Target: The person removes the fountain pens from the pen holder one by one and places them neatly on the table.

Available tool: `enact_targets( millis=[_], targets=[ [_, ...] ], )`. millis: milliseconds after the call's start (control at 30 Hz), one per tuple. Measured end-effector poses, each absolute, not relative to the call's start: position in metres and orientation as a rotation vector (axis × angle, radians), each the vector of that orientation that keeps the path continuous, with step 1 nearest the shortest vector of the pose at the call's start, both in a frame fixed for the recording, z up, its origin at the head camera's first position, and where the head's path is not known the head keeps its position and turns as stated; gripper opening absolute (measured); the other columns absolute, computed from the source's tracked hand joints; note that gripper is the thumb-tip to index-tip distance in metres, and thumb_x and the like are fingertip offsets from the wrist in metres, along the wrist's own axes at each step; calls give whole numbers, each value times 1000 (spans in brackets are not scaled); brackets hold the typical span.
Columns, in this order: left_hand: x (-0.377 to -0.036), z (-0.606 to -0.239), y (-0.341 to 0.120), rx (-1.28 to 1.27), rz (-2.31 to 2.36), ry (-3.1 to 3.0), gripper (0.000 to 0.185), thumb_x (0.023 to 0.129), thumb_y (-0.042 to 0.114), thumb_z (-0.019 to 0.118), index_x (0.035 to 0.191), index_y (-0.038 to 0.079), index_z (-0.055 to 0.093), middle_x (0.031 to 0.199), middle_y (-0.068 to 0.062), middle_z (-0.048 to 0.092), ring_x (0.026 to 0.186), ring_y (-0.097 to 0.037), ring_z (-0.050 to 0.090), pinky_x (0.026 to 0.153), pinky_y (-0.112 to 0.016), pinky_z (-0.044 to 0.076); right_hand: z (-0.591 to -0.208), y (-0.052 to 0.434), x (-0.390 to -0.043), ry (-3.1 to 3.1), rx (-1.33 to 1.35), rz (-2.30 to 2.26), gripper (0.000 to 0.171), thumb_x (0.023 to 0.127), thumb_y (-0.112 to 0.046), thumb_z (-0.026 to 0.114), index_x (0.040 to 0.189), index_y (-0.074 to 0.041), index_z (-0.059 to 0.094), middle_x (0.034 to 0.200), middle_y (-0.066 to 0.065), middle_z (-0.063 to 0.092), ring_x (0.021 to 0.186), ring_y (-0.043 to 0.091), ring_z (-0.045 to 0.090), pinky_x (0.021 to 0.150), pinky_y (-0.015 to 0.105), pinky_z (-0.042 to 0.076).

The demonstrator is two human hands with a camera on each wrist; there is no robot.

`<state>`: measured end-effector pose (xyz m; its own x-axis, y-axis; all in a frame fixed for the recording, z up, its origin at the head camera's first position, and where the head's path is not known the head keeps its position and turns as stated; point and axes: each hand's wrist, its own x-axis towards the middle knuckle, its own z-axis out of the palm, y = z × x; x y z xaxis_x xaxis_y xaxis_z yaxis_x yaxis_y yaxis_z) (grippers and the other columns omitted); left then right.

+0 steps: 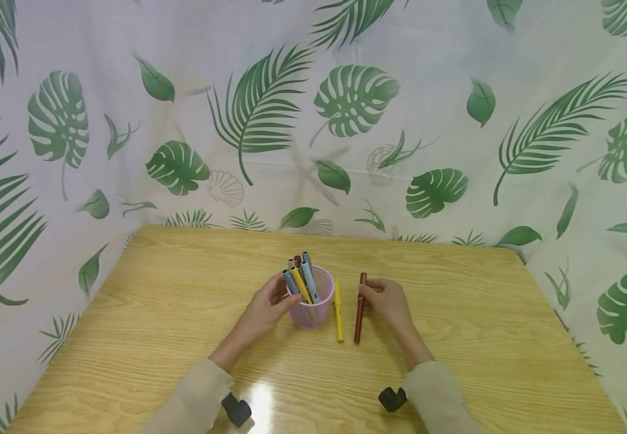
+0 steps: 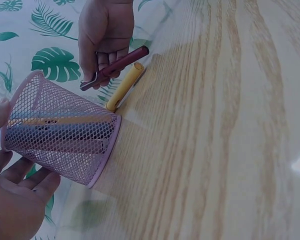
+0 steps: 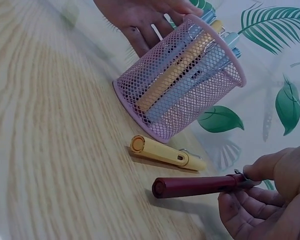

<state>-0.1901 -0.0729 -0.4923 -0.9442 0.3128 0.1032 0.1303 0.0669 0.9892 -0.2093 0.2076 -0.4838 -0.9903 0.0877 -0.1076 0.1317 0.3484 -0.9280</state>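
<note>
A: What is held by the right hand (image 1: 388, 301)?

B: A dark red pen (image 1: 359, 308) is pinched near its clip end by the thumb and curled fingers. In the right wrist view its far end is seen just above the worktop (image 1: 172, 337), with a shadow beneath it; whether it touches the wood cannot be told.

A: And the left hand (image 1: 266, 310)?

B: It is laid against the left side of a pink mesh cup (image 1: 313, 310), with the fingers lightly curved around the wall. The cup is stood upright on the worktop near its middle.

A: What is kept in the cup?

B: Several pens (image 1: 300, 278) are seen standing in it, leaning together: yellow, pale blue and brownish ones can be made out above the rim.

A: Is anything else lying nearby?

B: A yellow pen (image 1: 338, 318) is laid flat on the worktop, just beside the cup on its right and roughly parallel to the dark red pen, between the cup and that pen. A leaf-printed curtain (image 1: 454, 120) is hung behind the worktop.
</note>
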Motion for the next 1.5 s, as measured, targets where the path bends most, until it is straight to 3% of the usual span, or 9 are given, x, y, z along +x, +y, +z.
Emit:
enact_targets(
  millis=[533,767,1000,1200,1500],
  targets=[
    [-190,-493,-73,463,2012,2187,63,103,15,66,158,2,38,151,-20,51,142,-35,47,119,-50,37,-493,195,-214,2672,219,-1607,32,98,-7,67,119,17,66,101,27,74,74,22,73,67,31,63],
    [-190,-493,-72,472,2014,2191,63,103,15,66,157,1,37,153,-21,50,142,-36,46,119,-50,36,-494,189,-214,2772,231,-1479,30,96,-9,68,116,14,68,97,21,76,79,23,74,69,27,61],
    [-188,-493,-72,463,2015,2186,63,103,15,66,157,1,37,152,-21,50,141,-36,47,118,-51,38,-496,184,-214,2850,224,-1365,34,96,-11,66,118,15,67,100,23,76,87,29,75,73,34,63],
    [-188,-493,-72,451,2015,2192,63,103,16,66,158,2,37,152,-20,50,141,-35,47,118,-50,37,-496,180,-213,2905,215,-1302,32,95,-11,66,116,14,69,97,21,76,81,24,74,69,34,62],
    [-189,-494,-72,459,2017,2193,63,103,16,66,157,2,38,153,-20,50,142,-35,46,119,-50,36,-496,177,-213,2931,212,-1304,32,93,-9,65,114,14,68,79,11,75,66,17,68,55,24,53]
  ],
)
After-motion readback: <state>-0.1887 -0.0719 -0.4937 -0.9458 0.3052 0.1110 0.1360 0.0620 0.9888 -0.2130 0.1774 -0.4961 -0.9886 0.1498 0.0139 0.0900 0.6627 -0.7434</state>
